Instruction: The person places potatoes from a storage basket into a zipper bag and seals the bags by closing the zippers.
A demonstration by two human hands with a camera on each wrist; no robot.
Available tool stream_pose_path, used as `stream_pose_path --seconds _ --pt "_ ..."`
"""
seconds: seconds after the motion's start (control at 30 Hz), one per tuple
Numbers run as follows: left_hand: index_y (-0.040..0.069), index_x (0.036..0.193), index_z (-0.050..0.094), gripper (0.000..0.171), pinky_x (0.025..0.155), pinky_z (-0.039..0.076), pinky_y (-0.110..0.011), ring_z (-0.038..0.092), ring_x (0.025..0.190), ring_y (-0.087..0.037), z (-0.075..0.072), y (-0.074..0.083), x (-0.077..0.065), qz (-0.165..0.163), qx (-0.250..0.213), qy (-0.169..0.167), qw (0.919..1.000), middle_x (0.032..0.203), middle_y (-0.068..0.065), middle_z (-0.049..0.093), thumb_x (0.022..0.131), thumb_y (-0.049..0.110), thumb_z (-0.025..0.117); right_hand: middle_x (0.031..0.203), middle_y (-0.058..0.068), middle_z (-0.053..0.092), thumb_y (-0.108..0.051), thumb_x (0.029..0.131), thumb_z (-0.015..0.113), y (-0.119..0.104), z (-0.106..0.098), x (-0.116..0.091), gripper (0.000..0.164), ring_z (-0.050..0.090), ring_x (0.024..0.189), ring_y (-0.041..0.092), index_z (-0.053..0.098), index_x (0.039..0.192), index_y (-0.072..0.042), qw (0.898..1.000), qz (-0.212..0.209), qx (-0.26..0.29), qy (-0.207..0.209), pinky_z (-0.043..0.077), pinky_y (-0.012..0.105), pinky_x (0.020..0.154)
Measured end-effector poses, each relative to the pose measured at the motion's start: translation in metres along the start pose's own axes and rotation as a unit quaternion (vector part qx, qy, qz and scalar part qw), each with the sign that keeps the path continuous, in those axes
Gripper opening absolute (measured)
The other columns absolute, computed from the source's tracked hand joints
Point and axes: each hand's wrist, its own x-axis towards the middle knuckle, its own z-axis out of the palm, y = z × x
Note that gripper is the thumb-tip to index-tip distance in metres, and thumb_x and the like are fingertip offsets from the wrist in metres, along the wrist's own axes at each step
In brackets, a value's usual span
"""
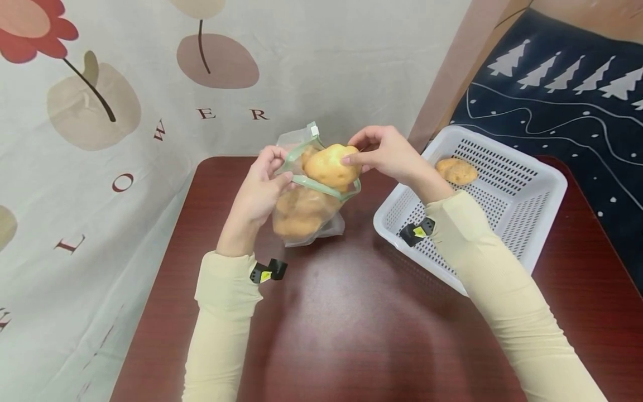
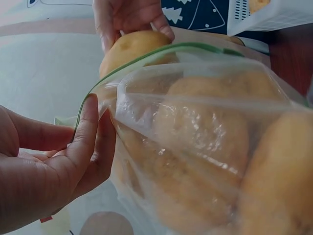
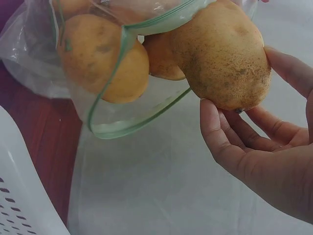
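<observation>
A clear zip bag (image 1: 332,228) with a green seal strip stands on the table, several potatoes (image 1: 300,215) inside it. My left hand (image 1: 261,181) pinches the bag's rim on its left side, thumb and fingers on the green strip (image 2: 142,58). With thumb and fingertips my right hand (image 1: 387,153) grips a potato (image 1: 329,166) at the bag's mouth. In the right wrist view this potato (image 3: 225,58) is partly past the green rim, and other potatoes (image 3: 100,58) show through the plastic below it.
To the right on the dark red table (image 1: 331,335) stands a white perforated basket (image 1: 545,184), a potato (image 1: 457,171) in it. My right forearm passes over the basket's near left edge. A printed cloth (image 1: 321,67) hangs behind the table.
</observation>
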Motion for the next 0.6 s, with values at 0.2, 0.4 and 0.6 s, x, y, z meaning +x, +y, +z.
stream_pose_path --seconds 0.2,0.4,0.6 --pt "0.005 0.096 0.038 0.021 0.069 0.048 -0.020 0.052 0.078 -0.011 0.003 0.001 0.000 -0.006 0.005 -0.011 0.9999 0.103 -0.010 0.051 0.088 -0.015 0.036 0.089 0.010 0.061 -0.007 0.075 0.073 0.001 0.004 0.003 0.028 0.058 0.076 0.018 0.062 0.098 0.003 1.000 -0.009 0.014 0.004 0.055 0.034 0.068" --pt "0.004 0.096 0.038 0.021 0.069 0.047 -0.019 0.050 0.079 -0.011 0.005 0.002 0.001 -0.007 0.003 -0.016 0.9998 0.104 -0.010 0.050 0.088 -0.016 0.036 0.091 0.010 0.061 -0.008 0.075 0.073 0.001 0.007 0.005 0.028 0.058 0.076 0.018 0.062 0.098 0.002 1.000 -0.012 0.001 0.006 0.055 0.032 0.067" --pt "0.002 0.097 0.037 0.020 0.070 0.048 -0.019 0.050 0.081 -0.012 0.006 0.000 0.001 -0.008 0.009 -0.023 0.9997 0.115 -0.016 0.048 0.088 -0.016 0.035 0.095 0.009 0.060 -0.008 0.076 0.073 0.004 0.012 0.007 0.028 0.059 0.077 0.018 0.061 0.099 0.000 1.000 -0.018 -0.009 0.005 0.054 0.029 0.066"
